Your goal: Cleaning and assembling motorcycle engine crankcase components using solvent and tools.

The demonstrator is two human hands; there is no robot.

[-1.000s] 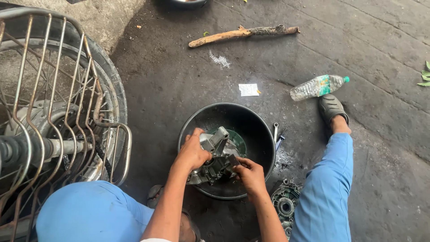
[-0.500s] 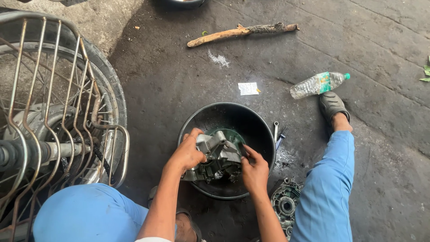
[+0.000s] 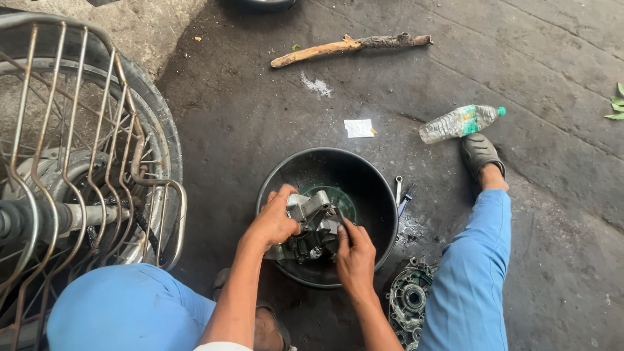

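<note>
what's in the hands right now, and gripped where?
Both hands hold one grey metal engine part over the black basin. The left hand grips its left upper side; the right hand grips its right lower edge.

Engine casing (image 3: pixel 311 231) partly hidden by hands; wheel (image 3: pixel 78 182) cut off left; tools (image 3: pixel 402 195) too small.

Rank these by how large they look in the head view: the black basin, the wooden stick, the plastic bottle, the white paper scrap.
1. Black basin
2. Wooden stick, longer than the basin is wide, but thin
3. Plastic bottle
4. White paper scrap
</note>
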